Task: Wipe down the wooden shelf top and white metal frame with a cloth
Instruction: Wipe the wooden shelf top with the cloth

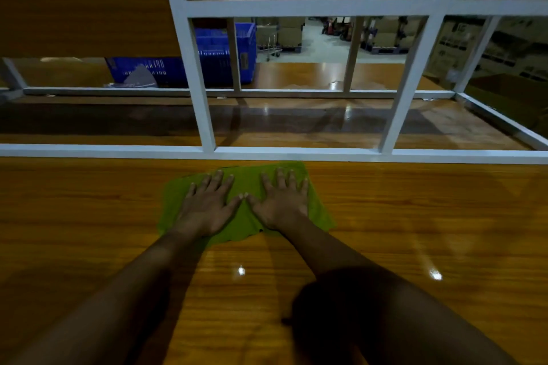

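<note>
Cloth (246,184) by frame rail (267,154) | left hand (207,207), right hand (281,204) flat, pressing

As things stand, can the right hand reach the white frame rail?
Probably yes: the right hand lies flat on the green cloth, whose far edge nearly meets the white frame rail; nothing lies between.

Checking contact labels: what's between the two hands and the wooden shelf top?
The green cloth. In the head view, the left hand and right hand press flat on it, and it lies spread on the wooden shelf top.
</note>
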`<state>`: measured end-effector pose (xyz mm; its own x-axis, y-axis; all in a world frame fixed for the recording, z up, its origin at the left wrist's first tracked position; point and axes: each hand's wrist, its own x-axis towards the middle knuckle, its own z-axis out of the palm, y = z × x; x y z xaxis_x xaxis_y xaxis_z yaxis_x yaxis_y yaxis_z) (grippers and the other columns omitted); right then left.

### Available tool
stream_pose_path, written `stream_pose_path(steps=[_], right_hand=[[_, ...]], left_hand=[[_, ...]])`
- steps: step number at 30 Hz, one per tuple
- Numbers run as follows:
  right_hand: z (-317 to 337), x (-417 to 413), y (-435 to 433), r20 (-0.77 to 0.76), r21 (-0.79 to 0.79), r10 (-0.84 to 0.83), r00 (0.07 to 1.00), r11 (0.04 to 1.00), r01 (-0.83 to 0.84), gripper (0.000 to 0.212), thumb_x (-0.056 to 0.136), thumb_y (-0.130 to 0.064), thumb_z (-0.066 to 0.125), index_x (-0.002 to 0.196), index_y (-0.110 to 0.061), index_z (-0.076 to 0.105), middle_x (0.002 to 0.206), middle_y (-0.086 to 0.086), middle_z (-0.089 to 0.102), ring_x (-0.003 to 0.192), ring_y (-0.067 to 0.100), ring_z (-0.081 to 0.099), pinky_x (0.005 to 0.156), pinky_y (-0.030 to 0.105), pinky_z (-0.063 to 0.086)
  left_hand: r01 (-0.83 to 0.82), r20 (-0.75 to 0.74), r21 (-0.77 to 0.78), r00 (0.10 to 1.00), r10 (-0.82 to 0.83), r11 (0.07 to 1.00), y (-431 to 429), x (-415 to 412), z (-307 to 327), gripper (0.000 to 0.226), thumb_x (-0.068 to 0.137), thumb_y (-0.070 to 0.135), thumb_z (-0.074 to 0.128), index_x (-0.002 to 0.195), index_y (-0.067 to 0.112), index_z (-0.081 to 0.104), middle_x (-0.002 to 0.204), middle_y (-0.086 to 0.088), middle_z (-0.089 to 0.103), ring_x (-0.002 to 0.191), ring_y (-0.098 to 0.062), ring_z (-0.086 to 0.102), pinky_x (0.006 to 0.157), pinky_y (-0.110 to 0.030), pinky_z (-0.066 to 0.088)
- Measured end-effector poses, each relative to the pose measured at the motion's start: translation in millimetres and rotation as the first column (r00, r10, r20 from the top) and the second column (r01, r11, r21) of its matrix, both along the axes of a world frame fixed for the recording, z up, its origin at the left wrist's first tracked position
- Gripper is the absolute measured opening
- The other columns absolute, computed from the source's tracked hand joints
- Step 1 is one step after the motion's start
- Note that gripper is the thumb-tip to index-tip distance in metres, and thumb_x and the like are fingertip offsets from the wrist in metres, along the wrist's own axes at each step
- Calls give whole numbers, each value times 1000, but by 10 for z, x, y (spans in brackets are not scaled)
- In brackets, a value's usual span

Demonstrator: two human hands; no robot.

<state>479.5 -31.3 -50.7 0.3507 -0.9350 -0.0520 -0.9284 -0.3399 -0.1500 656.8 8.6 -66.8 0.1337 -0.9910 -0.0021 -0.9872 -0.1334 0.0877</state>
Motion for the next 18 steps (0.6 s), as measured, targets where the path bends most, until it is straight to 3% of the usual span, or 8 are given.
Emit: stream_pose_path(steps=[3, 8, 13, 18], right_hand=[[-6, -36, 187, -4, -3, 26, 1000, 1000, -26, 80, 91, -76, 14, 158, -33, 4, 166, 8, -5, 151, 34, -11, 116, 60, -12], [-21, -267, 477, 7, 2, 49, 999, 999, -49, 80, 90, -77, 13, 157, -35, 3, 166, 7, -7, 151, 33, -14, 117, 59, -11], [-49, -690, 665, 29, -18, 38, 999, 999, -38, 80, 89, -77, 12, 157, -36, 3, 166, 6, -5, 151, 31, -12, 117, 58, -11], [-62, -1262, 667, 9, -33, -51, 999, 998, 52, 79, 88, -79, 7, 156, -40, -3, 165, 2, -11, 151, 28, -15, 118, 57, -9]], left_hand=[[-5, 3, -10, 1000, 5, 1000, 206, 3, -21, 74, 93, 73, 7, 157, 35, 2, 165, 2, -5, 152, -21, -2, 121, -50, 2], [-13, -13, -12, 1000, 13, 1000, 565, -221, 15, 97, 73, 79, -10, 157, 33, 2, 165, 0, -6, 152, -22, -5, 121, -51, 0], [26, -41, -12, 999, -26, 1000, 758, -669, 17, 100, 70, 83, -19, 157, 34, -3, 162, 2, -16, 150, -21, -15, 120, -51, -4], [82, -31, -6, 996, -82, 997, 596, -1225, 40, 78, 89, 73, 0, 156, 34, -6, 163, 1, -16, 150, -22, -15, 121, -51, -4]])
